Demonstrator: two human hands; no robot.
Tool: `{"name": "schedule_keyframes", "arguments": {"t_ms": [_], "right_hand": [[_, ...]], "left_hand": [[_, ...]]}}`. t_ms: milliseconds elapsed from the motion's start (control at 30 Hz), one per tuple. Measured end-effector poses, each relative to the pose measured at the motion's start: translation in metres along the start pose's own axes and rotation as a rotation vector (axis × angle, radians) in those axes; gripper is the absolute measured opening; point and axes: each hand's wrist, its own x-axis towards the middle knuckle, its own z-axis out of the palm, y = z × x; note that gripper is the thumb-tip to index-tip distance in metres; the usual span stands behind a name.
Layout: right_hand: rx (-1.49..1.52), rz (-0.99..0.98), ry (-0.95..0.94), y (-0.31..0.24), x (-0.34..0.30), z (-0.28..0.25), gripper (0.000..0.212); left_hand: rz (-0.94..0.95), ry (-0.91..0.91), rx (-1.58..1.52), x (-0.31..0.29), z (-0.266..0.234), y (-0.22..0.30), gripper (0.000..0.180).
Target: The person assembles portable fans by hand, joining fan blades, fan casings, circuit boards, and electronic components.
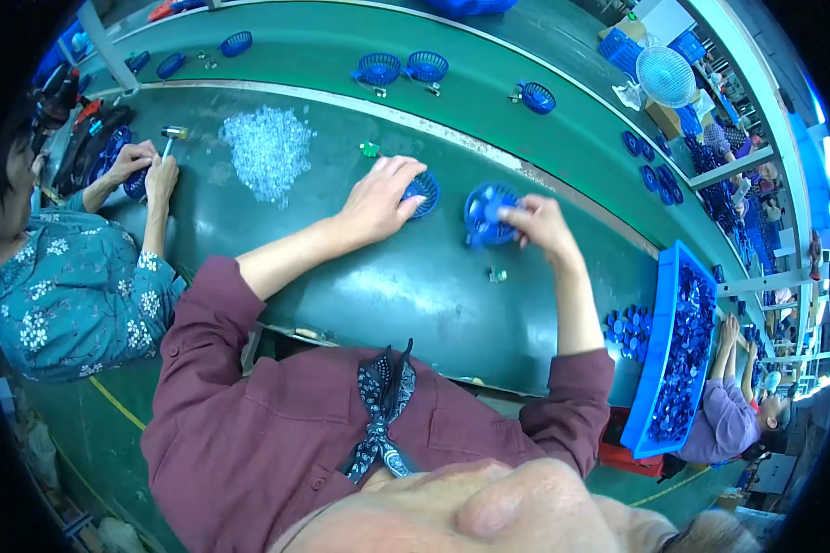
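Observation:
My left hand point(380, 205) curls its fingers and thumb around a blue round slotted housing point(424, 192) on the green tabletop. To the right, my right hand point(539, 227) pinches what looks like a small blue disc point(505, 214) over a second blue slotted housing point(485, 205). The fingertips and the disc are slightly blurred, and I cannot tell whether the disc touches that housing. A small green circuit board point(369, 148) lies just beyond my left hand. Nearer me, below the second housing, rests a small metal-and-green part point(497, 275).
Clear small pieces point(267, 152) form a heap on the left. At right, loose blue discs point(627, 332) lie beside a blue tray point(653, 373) full of them. A green conveyor belt point(314, 60) carries blue housings point(378, 68). A co-worker point(78, 276) works at left, near a hammer point(172, 135).

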Motion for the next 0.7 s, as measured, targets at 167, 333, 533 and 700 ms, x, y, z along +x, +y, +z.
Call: {"name": "schedule_keyframes", "arguments": {"t_ms": [167, 333, 533, 700], "right_hand": [[0.776, -0.009, 0.281, 0.012, 0.073, -0.016, 0.028], [0.505, -0.016, 0.233, 0.028, 0.015, 0.0, 0.036], [-0.215, -0.139, 0.757, 0.097, -0.073, -0.027, 0.033], [-0.759, 0.14, 1.191, 0.197, -0.15, -0.101, 0.039]], "left_hand": [[-0.095, -0.274, 0.11, 0.027, 0.008, -0.018, 0.037], [-0.028, -0.108, 0.272, 0.107, 0.023, -0.079, 0.031], [-0.104, -0.226, 0.537, 0.189, 0.052, -0.18, 0.05], [-0.042, -0.268, 0.538, 0.214, 0.081, -0.209, 0.034]]}}
